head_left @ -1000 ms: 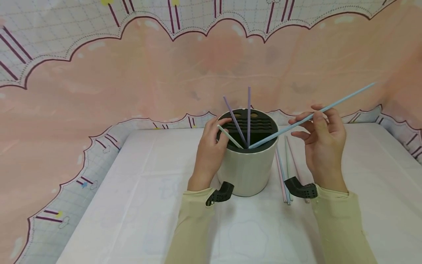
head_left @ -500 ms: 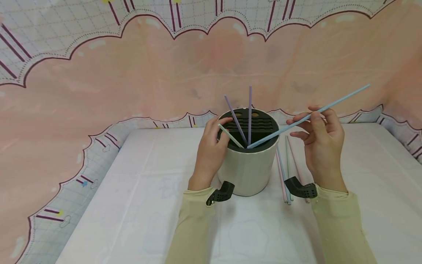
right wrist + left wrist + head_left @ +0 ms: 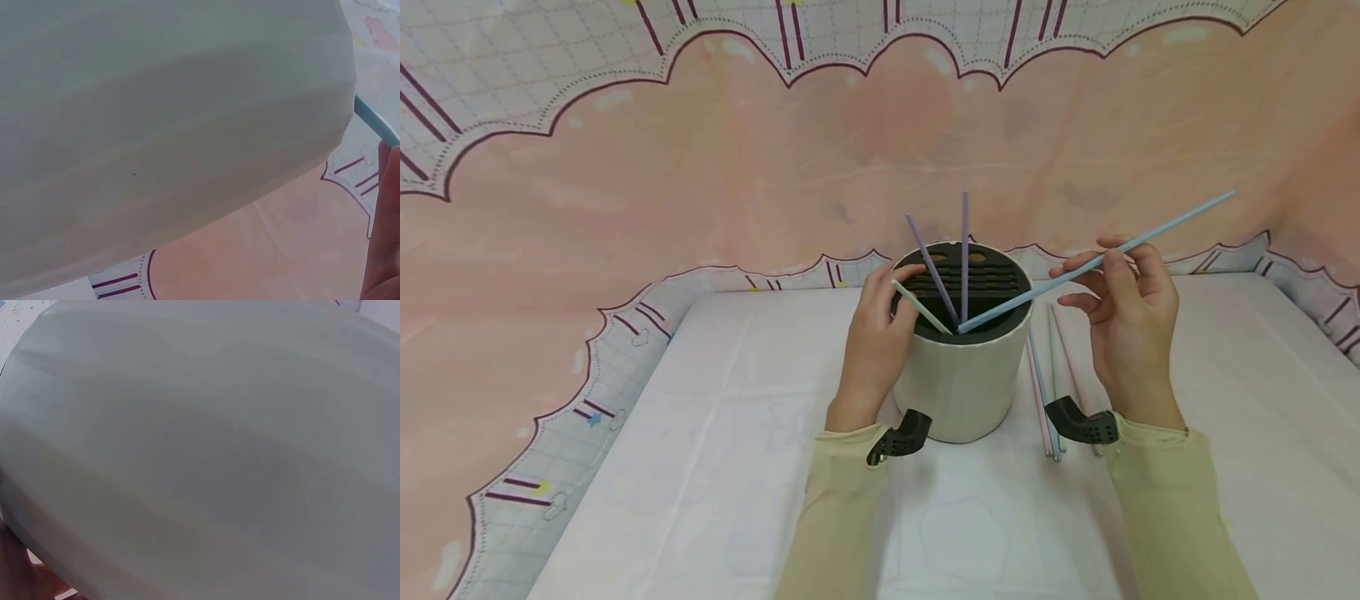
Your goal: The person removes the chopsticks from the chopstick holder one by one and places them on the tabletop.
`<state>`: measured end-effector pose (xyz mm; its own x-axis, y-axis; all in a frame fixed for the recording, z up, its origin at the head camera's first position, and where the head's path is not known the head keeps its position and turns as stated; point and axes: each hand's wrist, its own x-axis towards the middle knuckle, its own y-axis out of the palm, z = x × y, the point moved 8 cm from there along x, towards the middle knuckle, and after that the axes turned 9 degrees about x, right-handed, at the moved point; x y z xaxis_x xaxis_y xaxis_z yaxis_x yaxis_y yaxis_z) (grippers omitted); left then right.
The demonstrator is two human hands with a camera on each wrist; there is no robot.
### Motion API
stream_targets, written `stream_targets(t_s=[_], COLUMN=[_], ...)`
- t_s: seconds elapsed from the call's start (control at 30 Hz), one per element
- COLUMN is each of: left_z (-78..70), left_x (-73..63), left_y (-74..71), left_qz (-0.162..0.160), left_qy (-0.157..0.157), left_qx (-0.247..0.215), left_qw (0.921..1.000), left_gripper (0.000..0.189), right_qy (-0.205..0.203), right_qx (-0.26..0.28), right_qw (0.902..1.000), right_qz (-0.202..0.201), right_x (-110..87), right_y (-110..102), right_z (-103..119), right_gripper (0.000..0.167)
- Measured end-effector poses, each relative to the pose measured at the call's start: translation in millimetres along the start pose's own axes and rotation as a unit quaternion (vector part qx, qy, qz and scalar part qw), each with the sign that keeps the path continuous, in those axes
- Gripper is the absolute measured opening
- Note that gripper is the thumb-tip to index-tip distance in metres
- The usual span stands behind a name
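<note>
A white pot [image 3: 962, 392] with a black slotted top [image 3: 1000, 279] stands on the table. My left hand [image 3: 876, 354] holds its left side, fingers bent over the rim. Two thin purple sticks [image 3: 965, 258] and a pale green stick [image 3: 921, 307] rise from the top. My right hand [image 3: 1131, 333] pinches a long light-blue stick [image 3: 1180, 221], tilted, its lower end at the top's opening. Whether that end is inside cannot be told. In the right wrist view, the blue stick [image 3: 374, 120] shows beside the fingers; the pot's wall [image 3: 219, 437] fills most of the left wrist view.
Several pink, blue and green sticks [image 3: 1054, 392] lie on the table just right of the pot, partly behind the right wrist's camera [image 3: 1081, 421]. A white cloth [image 3: 737, 483] covers the table. Behind it hangs a peach patterned cloth [image 3: 760, 183].
My right hand has shifted slightly left, and the blue stick's lower end has come a little left with it. The left hand stays on the pot.
</note>
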<state>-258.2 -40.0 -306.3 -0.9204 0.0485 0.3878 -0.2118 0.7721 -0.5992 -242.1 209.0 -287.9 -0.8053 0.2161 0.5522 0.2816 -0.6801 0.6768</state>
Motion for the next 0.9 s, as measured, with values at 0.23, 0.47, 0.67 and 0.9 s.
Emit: stream_targets(t_s=[0.23, 0.47, 0.67, 0.9], left_z=[-1.7, -0.6, 0.7, 1.2], left_x=[2.4, 3.0, 2.1, 1.1], left_y=[-2.5, -2.2, -0.9, 0.4], left_qz=[-0.005, -0.005, -0.004, -0.001], left_qy=[0.009, 0.006, 0.001, 0.002], left_qx=[0.004, 0.000, -0.001, -0.003], left_qw=[0.9999, 1.0000, 1.0000, 1.0000], left_gripper=[0.039, 0.039, 0.039, 0.039], right_qy=[0.001, 0.009, 0.008, -0.008], right_qx=[0.001, 0.004, 0.007, 0.049], right_qw=[1.0000, 1.0000, 0.9999, 0.9983], right_qz=[0.001, -0.001, -0.005, -0.031], right_x=[2.9, 3.4, 2.7, 4.1], right_y=[-0.2, -1.0, -3.4, -11.4], right_z=[0.4, -1.7, -1.9, 2.8], right_gripper=[0.024, 0.023, 0.023, 0.024])
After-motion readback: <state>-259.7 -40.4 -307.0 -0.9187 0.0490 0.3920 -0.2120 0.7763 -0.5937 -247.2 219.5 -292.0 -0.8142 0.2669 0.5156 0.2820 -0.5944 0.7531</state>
